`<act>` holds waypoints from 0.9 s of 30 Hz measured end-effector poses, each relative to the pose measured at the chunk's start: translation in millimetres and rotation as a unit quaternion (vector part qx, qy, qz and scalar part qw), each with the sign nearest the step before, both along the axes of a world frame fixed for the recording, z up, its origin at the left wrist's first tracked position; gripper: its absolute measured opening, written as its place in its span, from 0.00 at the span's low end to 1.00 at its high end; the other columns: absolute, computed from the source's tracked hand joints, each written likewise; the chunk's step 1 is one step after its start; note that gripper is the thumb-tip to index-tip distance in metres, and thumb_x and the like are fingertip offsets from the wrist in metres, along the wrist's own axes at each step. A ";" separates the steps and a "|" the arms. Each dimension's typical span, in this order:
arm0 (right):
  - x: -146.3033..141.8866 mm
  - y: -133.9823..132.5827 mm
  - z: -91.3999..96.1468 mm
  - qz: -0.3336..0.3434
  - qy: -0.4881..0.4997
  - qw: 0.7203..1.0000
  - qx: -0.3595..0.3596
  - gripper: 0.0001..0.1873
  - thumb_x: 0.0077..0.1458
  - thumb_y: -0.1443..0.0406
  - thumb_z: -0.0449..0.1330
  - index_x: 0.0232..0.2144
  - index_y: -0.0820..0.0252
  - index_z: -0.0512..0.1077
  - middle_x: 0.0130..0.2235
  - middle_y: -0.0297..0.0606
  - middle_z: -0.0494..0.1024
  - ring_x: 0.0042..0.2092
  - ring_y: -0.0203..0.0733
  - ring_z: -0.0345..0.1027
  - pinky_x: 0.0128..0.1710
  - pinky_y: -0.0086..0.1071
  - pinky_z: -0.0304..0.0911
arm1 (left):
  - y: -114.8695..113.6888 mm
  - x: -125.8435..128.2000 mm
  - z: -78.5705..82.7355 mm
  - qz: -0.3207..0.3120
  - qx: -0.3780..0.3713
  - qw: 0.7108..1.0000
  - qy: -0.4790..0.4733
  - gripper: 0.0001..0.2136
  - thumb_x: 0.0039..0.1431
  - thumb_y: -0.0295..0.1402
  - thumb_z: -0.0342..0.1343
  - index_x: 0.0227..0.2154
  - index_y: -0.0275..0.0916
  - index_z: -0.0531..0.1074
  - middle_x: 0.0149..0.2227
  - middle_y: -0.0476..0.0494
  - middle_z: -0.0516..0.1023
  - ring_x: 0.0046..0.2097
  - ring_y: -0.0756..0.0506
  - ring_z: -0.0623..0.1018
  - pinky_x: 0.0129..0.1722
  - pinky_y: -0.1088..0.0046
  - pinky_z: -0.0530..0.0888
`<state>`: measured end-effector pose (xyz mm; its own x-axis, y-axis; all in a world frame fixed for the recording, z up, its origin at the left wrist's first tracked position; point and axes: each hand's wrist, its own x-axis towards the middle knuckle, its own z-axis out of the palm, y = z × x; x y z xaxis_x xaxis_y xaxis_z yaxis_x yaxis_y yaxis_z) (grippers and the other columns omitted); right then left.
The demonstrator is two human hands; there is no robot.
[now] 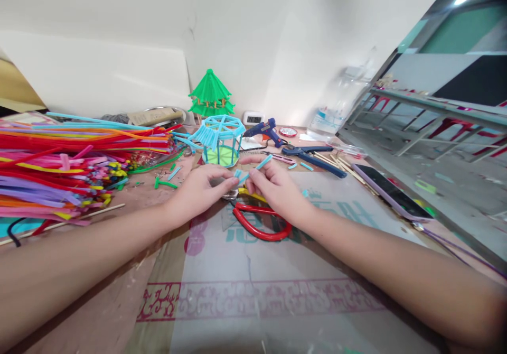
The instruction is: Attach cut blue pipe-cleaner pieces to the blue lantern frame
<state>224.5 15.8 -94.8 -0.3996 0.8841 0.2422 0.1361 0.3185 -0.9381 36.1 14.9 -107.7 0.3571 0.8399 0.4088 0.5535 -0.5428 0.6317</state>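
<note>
My right hand (279,190) pinches a short light-blue pipe cleaner (265,162), which slants up to the right past the fingertips. Close beside it, my left hand (202,187) has thumb and finger closed on a small light-blue pipe cleaner piece (237,174). Whether the two pieces touch is hard to see. Under my hands lie scissors with red handles (263,235); something yellow shows beside them, partly covered by my right hand. Just beyond my fingers stands a light-blue pavilion model (222,127) on a round green base, with blue strips on the left of its roof.
Bundles of coloured pipe cleaners (79,142) fill the left side. Behind the pavilion are a green tiered roof model (209,92), a small clock (253,118) and a blue glue gun (267,130). Blue-handled pliers (317,158), wooden sticks, a phone (390,190) and a plastic bottle (332,100) lie rightward.
</note>
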 end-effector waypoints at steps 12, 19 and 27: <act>-0.2 13.5 -6.7 0.012 0.010 1.000 -0.020 0.11 0.54 0.59 0.61 0.35 0.60 0.71 0.27 0.33 0.74 0.28 0.35 0.66 0.30 0.30 0.62 | -1.8 0.9 1.6 -0.009 0.024 0.999 0.028 0.14 0.63 0.41 0.49 0.30 0.40 0.75 0.33 0.48 0.78 0.39 0.46 0.75 0.42 0.69 0.69; 1.3 12.2 -4.8 -0.021 -0.055 0.998 -0.005 0.12 0.51 0.57 0.62 0.26 0.61 0.73 0.24 0.33 0.73 0.26 0.34 0.63 0.26 0.29 0.58 | 0.0 -0.1 -1.1 -0.019 0.036 0.999 0.030 0.14 0.63 0.41 0.50 0.29 0.40 0.76 0.33 0.47 0.79 0.39 0.46 0.76 0.41 0.69 0.69; 1.3 15.0 -7.4 -0.024 -0.052 0.998 0.004 0.14 0.50 0.56 0.62 0.24 0.61 0.70 0.23 0.31 0.70 0.26 0.33 0.61 0.26 0.29 0.57 | 4.0 -3.0 -4.0 -0.064 0.058 0.995 0.039 0.15 0.65 0.38 0.48 0.31 0.39 0.77 0.36 0.44 0.80 0.43 0.44 0.76 0.46 0.66 0.70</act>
<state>225.8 30.8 -102.2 -0.3805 0.9009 0.2089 0.2482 0.3171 -0.9153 33.1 18.9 -111.8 0.4922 0.7341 0.4677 0.5200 -0.6789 0.5183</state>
